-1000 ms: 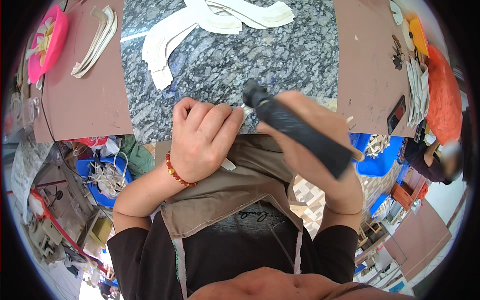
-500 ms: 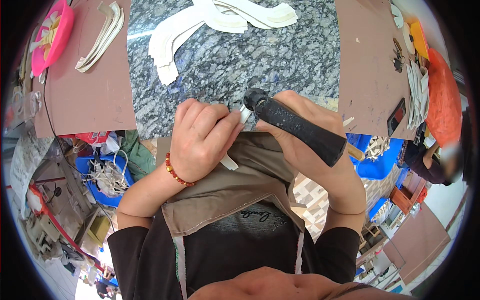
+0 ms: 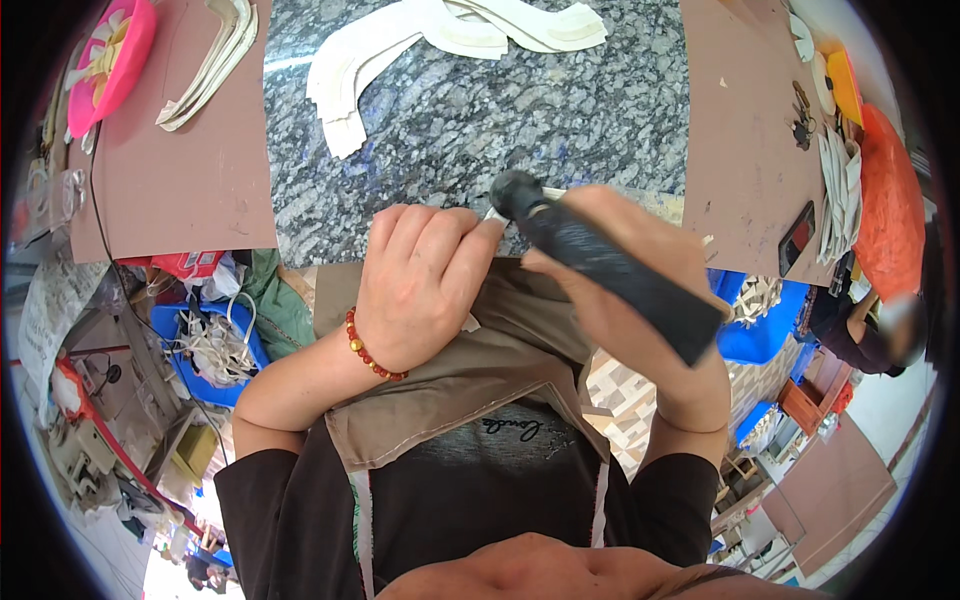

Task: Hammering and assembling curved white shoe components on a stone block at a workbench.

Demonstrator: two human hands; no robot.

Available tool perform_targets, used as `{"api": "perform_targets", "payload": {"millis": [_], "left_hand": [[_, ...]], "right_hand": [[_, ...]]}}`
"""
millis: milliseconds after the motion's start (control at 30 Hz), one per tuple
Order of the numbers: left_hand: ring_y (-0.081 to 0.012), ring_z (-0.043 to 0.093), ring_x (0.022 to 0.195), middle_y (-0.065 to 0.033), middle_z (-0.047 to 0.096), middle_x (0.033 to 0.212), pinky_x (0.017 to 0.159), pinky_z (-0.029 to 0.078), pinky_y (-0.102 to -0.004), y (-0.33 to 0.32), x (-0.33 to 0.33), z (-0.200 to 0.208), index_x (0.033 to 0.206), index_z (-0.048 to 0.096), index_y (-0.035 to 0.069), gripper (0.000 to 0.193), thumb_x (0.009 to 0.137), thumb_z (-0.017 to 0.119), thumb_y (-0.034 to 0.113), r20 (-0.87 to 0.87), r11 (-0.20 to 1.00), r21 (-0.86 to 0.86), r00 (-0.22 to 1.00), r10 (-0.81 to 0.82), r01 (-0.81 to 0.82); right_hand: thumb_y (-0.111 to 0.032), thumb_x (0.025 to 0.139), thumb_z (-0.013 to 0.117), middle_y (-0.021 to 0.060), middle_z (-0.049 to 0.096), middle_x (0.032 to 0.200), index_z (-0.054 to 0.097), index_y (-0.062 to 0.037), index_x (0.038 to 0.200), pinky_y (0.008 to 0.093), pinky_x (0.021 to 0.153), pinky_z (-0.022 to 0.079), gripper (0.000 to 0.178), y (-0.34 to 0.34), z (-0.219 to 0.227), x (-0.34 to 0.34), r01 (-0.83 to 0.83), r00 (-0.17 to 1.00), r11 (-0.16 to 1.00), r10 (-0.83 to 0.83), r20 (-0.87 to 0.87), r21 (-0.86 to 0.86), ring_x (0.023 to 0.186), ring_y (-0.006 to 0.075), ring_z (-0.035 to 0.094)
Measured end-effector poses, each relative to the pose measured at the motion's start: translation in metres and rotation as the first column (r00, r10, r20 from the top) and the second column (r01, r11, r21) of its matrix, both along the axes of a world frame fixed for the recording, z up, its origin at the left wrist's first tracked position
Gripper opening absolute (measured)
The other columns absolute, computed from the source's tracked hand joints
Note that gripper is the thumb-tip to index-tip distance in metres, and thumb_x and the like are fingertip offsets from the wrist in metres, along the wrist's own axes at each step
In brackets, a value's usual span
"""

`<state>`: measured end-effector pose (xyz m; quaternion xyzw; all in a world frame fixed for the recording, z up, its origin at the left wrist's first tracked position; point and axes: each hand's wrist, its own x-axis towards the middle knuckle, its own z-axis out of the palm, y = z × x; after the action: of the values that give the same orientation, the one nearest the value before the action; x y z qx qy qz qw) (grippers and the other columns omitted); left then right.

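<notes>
My right hand [image 3: 640, 235] is closed around a hammer with a long black head [image 3: 620, 275]. The hammer's rounded end sits just above the near part of the speckled stone slab [image 3: 430, 130]; whether it touches is hard to tell. My left hand [image 3: 425, 270], with a red bead bracelet at the wrist, has its fingers pressed together over a narrow white strip [image 3: 492, 214]. A small tip of that strip shows between the left fingertips and the hammer, and most of it is hidden under the hand. White curved strips [image 3: 410, 30] lie stacked at the slab's far side.
Brown board [image 3: 190, 200] flanks the slab. A pink basin [image 3: 125, 60] and curved strips [image 3: 215, 65] are at left. At right lie a phone [image 3: 797, 238], keys [image 3: 803, 120], and an orange bag [image 3: 888, 200]. Blue bins [image 3: 235, 385] stand below; another person [image 3: 850, 335] is at far right.
My left hand has shifted slightly right and forward, covering more of the white strip. The hammer has tilted, its far end swinging down and right, and it is blurred by motion.
</notes>
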<state>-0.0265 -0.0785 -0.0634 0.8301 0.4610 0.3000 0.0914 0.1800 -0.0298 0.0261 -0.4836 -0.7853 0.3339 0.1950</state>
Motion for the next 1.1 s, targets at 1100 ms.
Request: {"api": "perform_targets", "payload": {"millis": [1100], "left_hand": [[-0.0287, 0.065, 0.096, -0.0138, 0.063, 0.111, 0.081, 0.057, -0.0392, 0.086, -0.006, 0.017, 0.123, 0.068, -0.005, 0.042, 0.082, 0.068, 0.006, -0.141, 0.884, 0.003, 0.876, -0.462, 0.467]], "right_hand": [[-0.017, 0.092, 0.084, 0.0116, 0.070, 0.091, 0.072, -0.0054, 0.108, 0.0393, 0.065, 0.053, 0.024, 0.011, -0.007, 0.043, 0.226, 0.967, 0.974, -0.221, 0.129, -0.025, 0.076, 0.0354, 0.068]]}}
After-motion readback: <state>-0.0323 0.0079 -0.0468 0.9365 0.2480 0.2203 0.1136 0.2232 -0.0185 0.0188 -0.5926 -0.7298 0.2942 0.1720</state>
